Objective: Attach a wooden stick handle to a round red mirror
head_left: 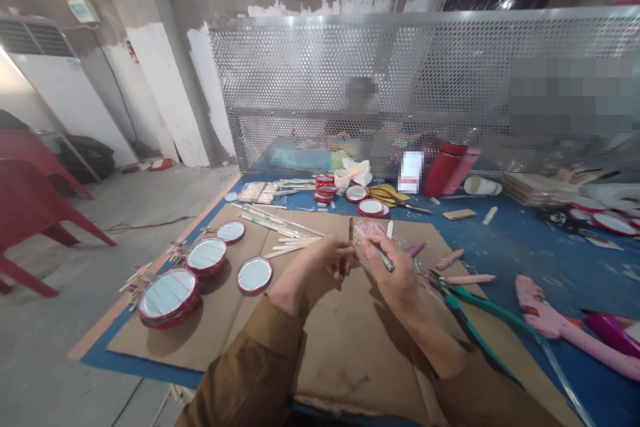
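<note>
Four red-rimmed discs [254, 275] near left hand [320, 270], pinching stick [351, 230] | right hand [395, 275] grips grey tool [385, 261] | pliers [453, 299] beside

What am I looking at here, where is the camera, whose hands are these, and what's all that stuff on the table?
There is no machine here. One camera sits on a person's head and looks forward and down, so the two arms coming in from the bottom edge are that person's own. The left hand pinches a thin stick upright. The right hand grips a grey pen-like tool close beside it. Both are over a cardboard sheet on a blue table. On the left lie round red-rimmed discs with white faces, and loose sticks lie behind them. To the right lie teal-handled pliers. Another person sits behind the perforated metal screen.
</note>
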Available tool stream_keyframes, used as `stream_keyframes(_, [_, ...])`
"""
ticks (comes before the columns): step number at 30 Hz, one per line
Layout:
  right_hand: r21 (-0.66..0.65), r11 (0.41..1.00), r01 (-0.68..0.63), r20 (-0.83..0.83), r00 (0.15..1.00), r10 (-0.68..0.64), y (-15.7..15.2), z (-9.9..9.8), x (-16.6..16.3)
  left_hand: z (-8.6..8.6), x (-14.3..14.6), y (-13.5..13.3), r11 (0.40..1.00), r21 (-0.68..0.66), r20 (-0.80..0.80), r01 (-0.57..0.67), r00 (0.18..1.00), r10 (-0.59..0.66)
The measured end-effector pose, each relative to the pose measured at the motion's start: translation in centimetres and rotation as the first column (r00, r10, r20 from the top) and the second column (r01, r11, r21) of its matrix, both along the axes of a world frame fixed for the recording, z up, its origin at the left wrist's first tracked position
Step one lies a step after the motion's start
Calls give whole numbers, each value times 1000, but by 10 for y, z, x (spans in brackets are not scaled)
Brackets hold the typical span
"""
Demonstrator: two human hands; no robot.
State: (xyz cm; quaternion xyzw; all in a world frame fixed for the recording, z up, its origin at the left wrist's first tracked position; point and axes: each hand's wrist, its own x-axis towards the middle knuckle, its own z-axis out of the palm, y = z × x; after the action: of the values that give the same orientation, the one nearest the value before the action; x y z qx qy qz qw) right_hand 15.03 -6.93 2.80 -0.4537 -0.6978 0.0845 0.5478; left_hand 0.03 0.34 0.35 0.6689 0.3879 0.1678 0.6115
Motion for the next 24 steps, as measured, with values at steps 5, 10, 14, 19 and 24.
stream_keyframes(5, [-18, 1000, 6, 9, 1000, -6, 0, 1, 0, 6, 2, 2, 999, -31, -33, 7, 999, -8])
stream_keyframes(10, [-50, 999, -2, 18, 1000, 3, 0, 2, -1, 2, -2, -10, 997, -26, 88, -79, 993, 81])
stream_keyframes(14, [-48, 999, 2, 22, 1000, -1, 1, 2, -1, 3, -2, -14, 996, -32, 116, -87, 989, 90])
stream_keyframes(19, [-43, 999, -3, 24, 1000, 4, 1, 1, -1, 3, -1, -5, 998, -49, 11, -34, 999, 35])
stream_keyframes(24, [-25, 1000, 0, 29, 1000, 1, -1, 2, -1, -1, -2, -1, 1000, 0, -21, 11, 1000, -11])
